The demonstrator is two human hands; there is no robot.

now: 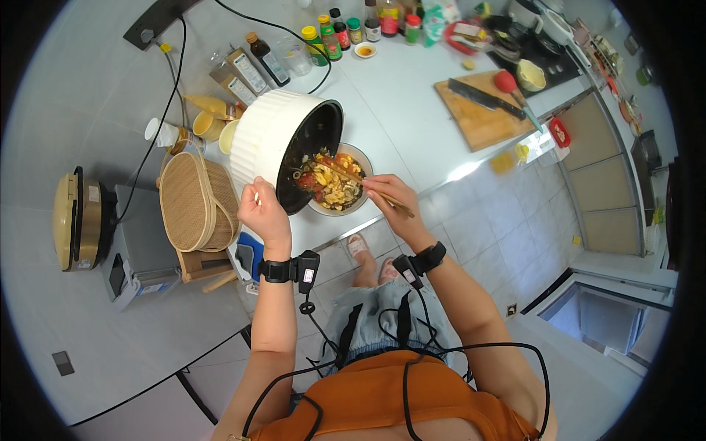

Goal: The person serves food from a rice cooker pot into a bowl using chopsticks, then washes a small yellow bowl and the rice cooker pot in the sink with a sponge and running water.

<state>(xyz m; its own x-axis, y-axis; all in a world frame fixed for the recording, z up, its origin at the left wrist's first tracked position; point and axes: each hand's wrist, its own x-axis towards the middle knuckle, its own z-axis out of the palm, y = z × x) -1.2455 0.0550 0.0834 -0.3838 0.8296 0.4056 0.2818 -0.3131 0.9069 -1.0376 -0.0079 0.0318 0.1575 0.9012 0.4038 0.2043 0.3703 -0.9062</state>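
My left hand [265,212] is closed at the near side of a white ribbed cooking pot [265,132], gripping what looks like its handle, mostly hidden by the fingers. The pot is tipped to the right over a round bowl [366,160], its black inside facing the bowl. My right hand [392,206] holds a pair of wooden chopsticks [348,175], whose tips are in the food at the pot's mouth. The food [336,190], with yellow egg-like and red tomato-like pieces, lies in the bowl and at the pot's lip.
Left of the pot are a lidded woven basket [187,201], a yellow cup [207,126] and a blue item [251,254]. Sauce bottles [268,59] line the wall. A cutting board [469,124] at the right carries a kitchen knife [485,99] and a red ladle [504,81].
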